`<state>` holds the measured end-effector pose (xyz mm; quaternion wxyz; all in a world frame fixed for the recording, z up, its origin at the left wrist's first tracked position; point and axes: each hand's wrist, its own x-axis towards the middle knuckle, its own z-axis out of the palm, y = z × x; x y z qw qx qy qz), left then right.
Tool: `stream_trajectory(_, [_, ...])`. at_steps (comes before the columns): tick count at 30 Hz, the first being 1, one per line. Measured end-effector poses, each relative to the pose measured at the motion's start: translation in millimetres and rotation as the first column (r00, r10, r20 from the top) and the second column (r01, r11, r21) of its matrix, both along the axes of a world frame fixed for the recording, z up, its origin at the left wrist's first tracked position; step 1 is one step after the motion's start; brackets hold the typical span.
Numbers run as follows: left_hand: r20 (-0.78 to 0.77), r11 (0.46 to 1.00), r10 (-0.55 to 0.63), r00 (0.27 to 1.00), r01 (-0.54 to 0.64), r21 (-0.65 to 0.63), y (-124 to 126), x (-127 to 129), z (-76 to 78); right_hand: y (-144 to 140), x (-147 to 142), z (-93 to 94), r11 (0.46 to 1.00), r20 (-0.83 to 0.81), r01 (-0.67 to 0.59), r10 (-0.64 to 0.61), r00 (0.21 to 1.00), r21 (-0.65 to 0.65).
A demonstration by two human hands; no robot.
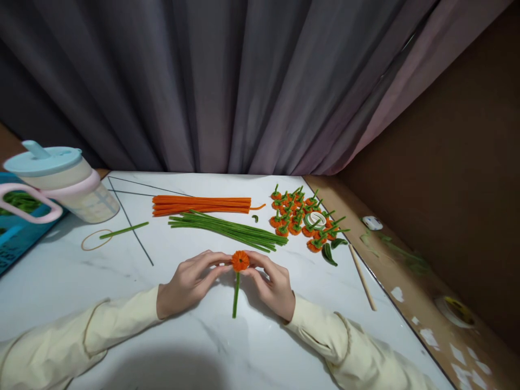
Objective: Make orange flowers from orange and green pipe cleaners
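Between my two hands is an orange pipe-cleaner flower with a green stem hanging down toward me. My left hand pinches the flower's left edge between thumb and fingers. On the other side, my right hand grips its right edge the same way. Just beyond my hands lies a bundle of green pipe cleaners. Behind that is a bundle of orange pipe cleaners, with one strand sticking out to the right.
Several finished orange flowers cluster at right around a white tape roll, near green leaf pieces and a wooden stick. At left stand a lidded cup and a blue tray. A rubber band touches a loose green stem.
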<state>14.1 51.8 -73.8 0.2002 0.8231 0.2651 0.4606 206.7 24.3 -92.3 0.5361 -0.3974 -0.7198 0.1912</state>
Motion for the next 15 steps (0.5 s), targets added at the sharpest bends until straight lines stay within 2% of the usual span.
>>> stream_trajectory(4, [-0.003, 0.996, -0.037, 0.999, 0.037, 0.084, 1.7, 0.3, -1.3, -0.6, 0.2, 0.6, 1.0, 0.004, -0.005, 0.005, 1.0, -0.008])
stream_trajectory(9, [-0.032, 0.986, -0.026, 0.999, 0.031, 0.164, 4.3, 1.6, -3.4, -0.7, 0.3, 0.3, 1.0, 0.022, 0.008, -0.008, 1.0, 0.001])
stream_trajectory(15, [-0.074, 0.985, -0.011, 0.997, 0.023, 0.173, 4.4, 1.6, -4.2, 0.1, 0.5, -2.2, 1.0, 0.041, 0.01, -0.01, 0.999, -0.003])
